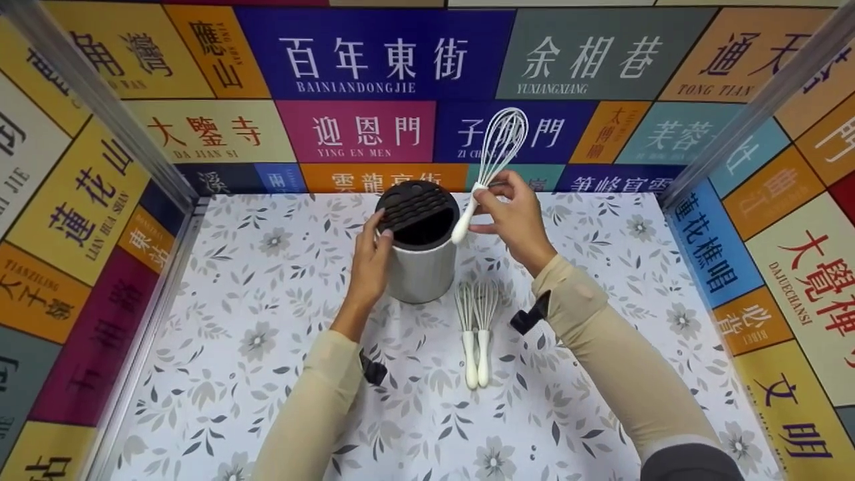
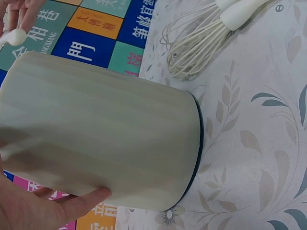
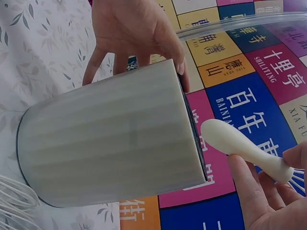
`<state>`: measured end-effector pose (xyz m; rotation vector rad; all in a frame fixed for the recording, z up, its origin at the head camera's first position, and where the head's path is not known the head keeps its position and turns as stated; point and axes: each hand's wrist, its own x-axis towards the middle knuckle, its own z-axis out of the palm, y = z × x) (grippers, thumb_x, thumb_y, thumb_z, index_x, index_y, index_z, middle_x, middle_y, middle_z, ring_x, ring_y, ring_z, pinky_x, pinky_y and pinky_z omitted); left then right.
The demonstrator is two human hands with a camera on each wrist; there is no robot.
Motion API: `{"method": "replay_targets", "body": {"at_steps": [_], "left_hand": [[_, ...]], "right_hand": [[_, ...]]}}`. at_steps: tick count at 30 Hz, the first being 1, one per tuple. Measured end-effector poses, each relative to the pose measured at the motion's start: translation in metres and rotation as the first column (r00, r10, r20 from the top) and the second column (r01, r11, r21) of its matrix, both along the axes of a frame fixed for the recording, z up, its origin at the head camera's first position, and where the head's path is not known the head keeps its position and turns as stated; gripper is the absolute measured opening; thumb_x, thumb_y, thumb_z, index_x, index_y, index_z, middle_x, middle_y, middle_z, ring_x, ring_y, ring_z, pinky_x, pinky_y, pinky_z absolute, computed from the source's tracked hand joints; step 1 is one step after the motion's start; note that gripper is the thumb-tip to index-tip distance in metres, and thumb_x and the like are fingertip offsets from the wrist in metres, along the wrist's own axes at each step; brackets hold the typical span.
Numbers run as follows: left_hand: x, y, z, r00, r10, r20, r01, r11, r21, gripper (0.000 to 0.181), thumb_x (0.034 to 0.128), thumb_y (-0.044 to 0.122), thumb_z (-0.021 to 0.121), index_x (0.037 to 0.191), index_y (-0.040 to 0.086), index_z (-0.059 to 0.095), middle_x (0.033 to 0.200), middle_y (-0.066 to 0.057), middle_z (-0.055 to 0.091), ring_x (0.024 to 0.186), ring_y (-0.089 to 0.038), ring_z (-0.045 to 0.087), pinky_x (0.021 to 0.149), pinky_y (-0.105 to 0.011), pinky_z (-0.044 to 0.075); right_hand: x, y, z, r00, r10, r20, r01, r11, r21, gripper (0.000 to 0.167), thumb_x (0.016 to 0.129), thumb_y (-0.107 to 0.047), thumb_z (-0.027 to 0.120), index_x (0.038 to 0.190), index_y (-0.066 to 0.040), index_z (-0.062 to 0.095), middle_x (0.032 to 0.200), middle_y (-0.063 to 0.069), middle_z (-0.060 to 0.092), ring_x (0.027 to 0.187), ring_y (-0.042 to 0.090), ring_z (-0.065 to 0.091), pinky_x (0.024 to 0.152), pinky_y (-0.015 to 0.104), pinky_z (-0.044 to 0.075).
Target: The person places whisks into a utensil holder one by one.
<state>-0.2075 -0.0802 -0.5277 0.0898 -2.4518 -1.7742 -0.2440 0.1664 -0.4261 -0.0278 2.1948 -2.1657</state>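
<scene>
A pale round canister [image 1: 422, 274] with a black slotted lid [image 1: 415, 204] stands upright, the lid partly open to a dark inside. My left hand [image 1: 369, 257] holds its left side, fingers reaching up to the rim. Beside the rim, my right hand [image 1: 513, 214] pinches a white whisk [image 1: 467, 217] near the top of its handle [image 3: 240, 143], wires up and handle end down. That handle end is close to the canister's right edge, outside the opening. Two more whisks [image 1: 477, 334] lie side by side on the patterned cloth, wires toward the canister.
The floral cloth [image 1: 220, 321] covers the table. Colourful panels with lettering [image 1: 374, 53] rise at the back and on both sides, with metal rails [image 1: 167, 267] along the side edges. The two lying whisks are just in front of the canister, to its right.
</scene>
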Motion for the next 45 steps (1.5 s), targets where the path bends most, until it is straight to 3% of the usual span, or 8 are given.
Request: {"method": "replay_targets", "body": {"at_steps": [8, 13, 18, 22, 25, 28, 36, 45], "left_hand": [[0.0, -0.001, 0.0, 1.0, -0.021, -0.008, 0.021, 1.0, -0.005, 0.051, 0.1087, 0.04, 0.042, 0.158, 0.029, 0.037, 0.127, -0.014, 0.047, 0.109, -0.027, 0.046, 0.099, -0.047, 0.038], [0.0, -0.001, 0.0, 1.0, -0.012, -0.003, 0.012, 1.0, 0.001, 0.05, 0.1084, 0.041, 0.042, 0.157, 0.03, 0.038, 0.133, -0.014, 0.047, 0.113, -0.027, 0.046, 0.104, -0.049, 0.038], [0.0, -0.001, 0.0, 1.0, -0.012, 0.0, 0.012, 1.0, 0.006, 0.05, 0.1086, 0.042, 0.042, 0.157, 0.03, 0.038, 0.133, -0.015, 0.047, 0.114, -0.028, 0.046, 0.104, -0.049, 0.038], [0.0, -0.001, 0.0, 1.0, -0.01, -0.002, 0.01, 1.0, 0.004, 0.05, 0.1088, 0.041, 0.042, 0.157, 0.029, 0.038, 0.143, -0.015, 0.045, 0.121, -0.028, 0.046, 0.109, -0.05, 0.037], [0.0, 0.0, 0.0, 1.0, -0.006, -0.002, 0.006, 1.0, 0.003, 0.05, 0.1087, 0.041, 0.042, 0.157, 0.029, 0.039, 0.147, -0.015, 0.044, 0.123, -0.028, 0.045, 0.111, -0.05, 0.036], [0.0, 0.0, 0.0, 1.0, -0.003, -0.007, 0.003, 1.0, 0.007, 0.05, 0.1089, 0.04, 0.042, 0.157, 0.028, 0.04, 0.14, -0.016, 0.046, 0.119, -0.028, 0.045, 0.108, -0.05, 0.037], [0.001, 0.001, -0.001, 1.0, -0.005, -0.016, 0.005, 1.0, 0.0, 0.05, 0.1088, 0.041, 0.042, 0.157, 0.029, 0.039, 0.131, -0.014, 0.047, 0.115, -0.027, 0.046, 0.104, -0.049, 0.037], [0.001, 0.0, -0.002, 1.0, 0.001, -0.024, -0.001, 1.0, 0.004, 0.05, 0.1086, 0.041, 0.043, 0.157, 0.029, 0.039, 0.127, -0.014, 0.047, 0.112, -0.028, 0.047, 0.101, -0.048, 0.038]], "right_hand": [[-0.013, -0.009, 0.0, 0.996, -0.049, -0.068, 0.053, 0.997, 0.054, 0.031, 0.098, -0.022, 0.068, 0.124, -0.012, 0.054, 0.118, 0.014, 0.065, 0.1, 0.029, 0.071, 0.075, 0.041, 0.061], [-0.018, -0.015, -0.006, 0.993, -0.036, -0.11, 0.04, 0.999, 0.037, 0.032, 0.099, -0.02, 0.067, 0.125, -0.01, 0.051, 0.117, 0.012, 0.062, 0.106, 0.028, 0.069, 0.08, 0.041, 0.061], [-0.021, -0.022, -0.014, 0.986, -0.003, -0.167, 0.023, 0.993, 0.12, 0.032, 0.098, -0.018, 0.066, 0.124, -0.006, 0.052, 0.115, 0.012, 0.063, 0.106, 0.029, 0.069, 0.08, 0.037, 0.061], [-0.022, -0.027, -0.021, 0.976, 0.023, -0.218, 0.032, 0.969, 0.246, 0.03, 0.096, -0.016, 0.068, 0.122, -0.006, 0.055, 0.111, 0.012, 0.067, 0.101, 0.027, 0.071, 0.077, 0.032, 0.061], [-0.022, -0.029, -0.024, 0.963, 0.039, -0.265, 0.058, 0.936, 0.346, 0.029, 0.095, -0.016, 0.07, 0.119, -0.006, 0.057, 0.108, 0.012, 0.07, 0.097, 0.023, 0.073, 0.077, 0.031, 0.06], [-0.022, -0.029, -0.027, 0.953, 0.041, -0.302, 0.091, 0.908, 0.41, 0.027, 0.094, -0.017, 0.07, 0.115, -0.006, 0.059, 0.107, 0.011, 0.071, 0.096, 0.022, 0.073, 0.08, 0.032, 0.059], [-0.023, -0.029, -0.032, 0.956, 0.045, -0.289, 0.102, 0.876, 0.472, 0.028, 0.092, -0.02, 0.071, 0.114, -0.008, 0.059, 0.107, 0.009, 0.071, 0.102, 0.02, 0.07, 0.092, 0.034, 0.053], [-0.022, -0.03, -0.029, 0.966, 0.036, -0.256, 0.098, 0.864, 0.494, 0.031, 0.091, -0.023, 0.072, 0.114, -0.008, 0.057, 0.108, 0.008, 0.073, 0.101, 0.02, 0.07, 0.093, 0.036, 0.052]]}}
